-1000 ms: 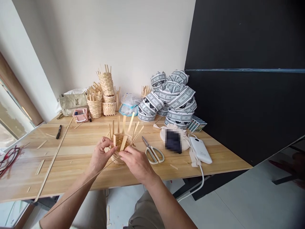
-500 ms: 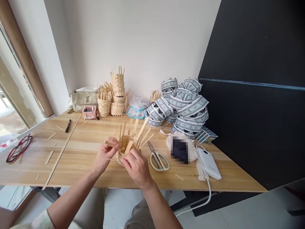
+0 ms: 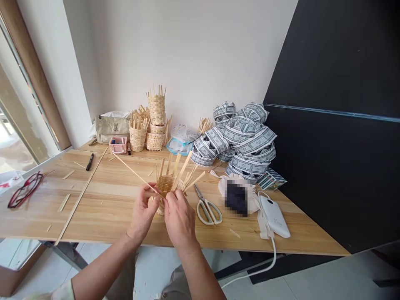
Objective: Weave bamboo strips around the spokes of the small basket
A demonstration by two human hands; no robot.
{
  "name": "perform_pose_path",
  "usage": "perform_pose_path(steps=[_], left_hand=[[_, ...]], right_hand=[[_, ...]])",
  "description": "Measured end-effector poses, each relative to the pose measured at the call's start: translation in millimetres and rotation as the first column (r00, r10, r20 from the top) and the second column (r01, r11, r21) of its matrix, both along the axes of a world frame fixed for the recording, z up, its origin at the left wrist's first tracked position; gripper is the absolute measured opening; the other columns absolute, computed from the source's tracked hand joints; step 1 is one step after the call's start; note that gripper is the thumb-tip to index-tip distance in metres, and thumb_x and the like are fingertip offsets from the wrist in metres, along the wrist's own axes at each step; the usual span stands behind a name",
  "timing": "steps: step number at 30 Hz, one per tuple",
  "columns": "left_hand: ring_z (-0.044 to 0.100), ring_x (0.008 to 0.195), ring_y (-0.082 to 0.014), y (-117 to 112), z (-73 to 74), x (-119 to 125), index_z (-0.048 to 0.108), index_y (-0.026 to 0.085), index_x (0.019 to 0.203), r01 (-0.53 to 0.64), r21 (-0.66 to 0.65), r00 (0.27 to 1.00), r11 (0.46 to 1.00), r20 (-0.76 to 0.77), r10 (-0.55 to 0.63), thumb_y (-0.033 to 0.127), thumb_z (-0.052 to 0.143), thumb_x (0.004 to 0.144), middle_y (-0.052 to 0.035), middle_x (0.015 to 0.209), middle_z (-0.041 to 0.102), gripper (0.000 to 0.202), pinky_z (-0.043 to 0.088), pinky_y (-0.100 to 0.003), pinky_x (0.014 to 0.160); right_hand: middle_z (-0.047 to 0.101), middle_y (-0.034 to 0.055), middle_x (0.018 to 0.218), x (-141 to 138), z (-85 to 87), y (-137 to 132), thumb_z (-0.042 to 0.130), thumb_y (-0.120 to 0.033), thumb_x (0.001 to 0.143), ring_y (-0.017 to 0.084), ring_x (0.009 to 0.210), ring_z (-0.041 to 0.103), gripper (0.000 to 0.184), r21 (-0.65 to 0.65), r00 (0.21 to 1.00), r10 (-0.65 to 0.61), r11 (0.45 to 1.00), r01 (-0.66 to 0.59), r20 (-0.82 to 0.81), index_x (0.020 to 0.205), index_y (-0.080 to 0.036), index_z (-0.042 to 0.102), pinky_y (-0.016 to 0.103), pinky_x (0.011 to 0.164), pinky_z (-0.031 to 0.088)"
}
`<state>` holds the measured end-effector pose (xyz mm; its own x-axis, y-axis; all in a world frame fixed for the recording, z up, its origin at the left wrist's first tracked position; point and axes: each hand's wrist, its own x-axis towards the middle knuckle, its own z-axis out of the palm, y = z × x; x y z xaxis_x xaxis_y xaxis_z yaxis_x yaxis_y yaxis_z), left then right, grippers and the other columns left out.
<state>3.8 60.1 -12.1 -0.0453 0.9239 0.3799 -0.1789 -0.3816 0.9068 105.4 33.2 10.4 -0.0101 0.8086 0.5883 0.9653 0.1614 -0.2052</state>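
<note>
A partly woven bamboo basket point(image 3: 165, 183) stands on the table in front of me, its upright slats fanning out at the top. A thin bamboo strip point(image 3: 133, 170) runs from the upper left down to the basket's near side. The fingers of my left hand point(image 3: 144, 212) are closed on this strip near its lower end. Pressed against the near rim, my right hand point(image 3: 180, 216) is closed too, pinching the strip's end beside the slats. My fingers hide part of the rim. Just right of the basket lie scissors point(image 3: 208, 208) with pale handles.
Woven baskets point(image 3: 156, 109) are stacked at the back, near a beige bag point(image 3: 112, 129) and pink box point(image 3: 118, 144). Rolls of patterned ribbon point(image 3: 240, 133) are piled back right. A power bank point(image 3: 273, 214), a long flat strip point(image 3: 81, 196), glasses point(image 3: 26, 189) and a marker point(image 3: 90, 162) lie about.
My hands have drawn closer together at the basket's near rim. The thin strip now points up and to the left from my left hand. The basket's slats have shifted slightly.
</note>
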Motion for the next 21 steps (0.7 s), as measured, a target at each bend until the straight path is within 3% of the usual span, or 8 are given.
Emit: perform_pose_path(steps=[2, 4, 6, 8, 11, 14, 17, 21], left_hand=[[0.055, 0.087, -0.0182, 1.8, 1.3, -4.1, 0.050, 0.023, 0.105, 0.098, -0.001, 0.995, 0.995, 0.027, -0.098, 0.031, 0.063, 0.074, -0.0025, 0.089, 0.056, 0.034, 0.043, -0.033, 0.082], [0.054, 0.087, -0.0180, 6.5, 2.6, -9.8, 0.054, 0.022, 0.101, 0.161, -0.012, 0.985, 0.987, 0.066, -0.160, 0.033, 0.060, 0.077, -0.0026, 0.089, 0.058, 0.027, 0.042, -0.031, 0.082], [0.053, 0.083, -0.0164, 14.1, 3.9, -15.2, 0.058, 0.020, 0.084, 0.175, -0.032, 0.981, 0.984, 0.086, -0.172, 0.033, 0.057, 0.079, -0.0018, 0.084, 0.058, 0.014, 0.041, -0.029, 0.081], [0.050, 0.074, -0.0137, 23.2, 4.8, -18.8, 0.057, 0.019, 0.070, 0.182, -0.057, 0.981, 0.982, 0.081, -0.178, 0.032, 0.061, 0.077, 0.0004, 0.074, 0.055, 0.015, 0.040, -0.026, 0.075], [0.046, 0.066, -0.0117, 35.5, 4.7, -20.3, 0.057, 0.018, 0.064, 0.182, -0.065, 0.982, 0.981, 0.071, -0.178, 0.029, 0.068, 0.069, 0.0027, 0.067, 0.052, 0.017, 0.039, -0.024, 0.066], [0.048, 0.068, -0.0117, 43.7, 3.2, -19.7, 0.058, 0.018, 0.066, 0.148, -0.055, 0.986, 0.987, 0.080, -0.143, 0.031, 0.069, 0.068, 0.0022, 0.074, 0.053, 0.017, 0.040, -0.024, 0.065], [0.053, 0.079, -0.0147, 48.8, 2.3, -20.1, 0.059, 0.018, 0.066, 0.127, -0.067, 0.990, 0.990, 0.069, -0.123, 0.032, 0.069, 0.067, -0.0013, 0.092, 0.058, 0.018, 0.041, -0.026, 0.070], [0.050, 0.110, -0.0240, 54.5, 3.6, -22.6, 0.054, 0.018, 0.062, 0.196, -0.074, 0.980, 0.978, 0.025, -0.195, 0.034, 0.071, 0.067, -0.0071, 0.115, 0.060, 0.023, 0.041, -0.033, 0.085]], right_hand=[[0.056, 0.0033, 0.074, -0.3, 4.2, 1.1, 0.057, -0.019, 0.082, 0.017, 0.060, 0.056, 0.011, -0.040, 0.999, -0.029, 0.999, 0.030, 0.015, 0.072, -0.023, 0.056, 0.027, 0.045, 0.031], [0.056, 0.0031, 0.075, -0.1, 6.9, 2.5, 0.061, -0.020, 0.080, 0.016, 0.061, 0.056, 0.009, -0.065, 0.999, -0.041, 0.997, 0.043, 0.026, 0.073, -0.023, 0.057, 0.026, 0.044, 0.030], [0.057, 0.0031, 0.076, -0.5, 7.8, 4.2, 0.063, -0.020, 0.079, 0.016, 0.061, 0.057, 0.008, -0.088, 0.998, -0.048, 0.995, 0.052, 0.040, 0.074, -0.022, 0.057, 0.026, 0.043, 0.030], [0.058, 0.0032, 0.076, -1.3, 7.0, 6.2, 0.063, -0.020, 0.079, 0.017, 0.062, 0.058, 0.008, -0.098, 0.997, -0.059, 0.993, 0.064, 0.050, 0.074, -0.022, 0.057, 0.026, 0.042, 0.030], [0.058, 0.0036, 0.076, -1.8, 2.5, 9.5, 0.063, -0.021, 0.079, 0.018, 0.062, 0.058, 0.008, -0.075, 0.996, -0.067, 0.995, 0.071, 0.051, 0.074, -0.021, 0.056, 0.027, 0.043, 0.031], [0.056, 0.0034, 0.074, 0.5, -3.9, 11.4, 0.057, -0.015, 0.081, 0.017, 0.063, 0.056, 0.011, -0.030, 0.999, -0.034, 0.999, 0.035, 0.034, 0.072, -0.021, 0.054, 0.027, 0.045, 0.034], [0.055, 0.0027, 0.075, 5.5, -8.1, 10.7, 0.050, -0.008, 0.082, 0.017, 0.067, 0.055, 0.019, 0.005, 0.999, 0.029, 1.000, -0.029, -0.017, 0.071, -0.022, 0.056, 0.026, 0.051, 0.037], [0.058, 0.0036, 0.083, 12.1, -9.6, 9.4, 0.048, -0.006, 0.082, 0.018, 0.079, 0.053, 0.023, 0.098, 0.994, 0.084, 0.992, -0.076, -0.077, 0.072, -0.022, 0.061, 0.026, 0.065, 0.042]])
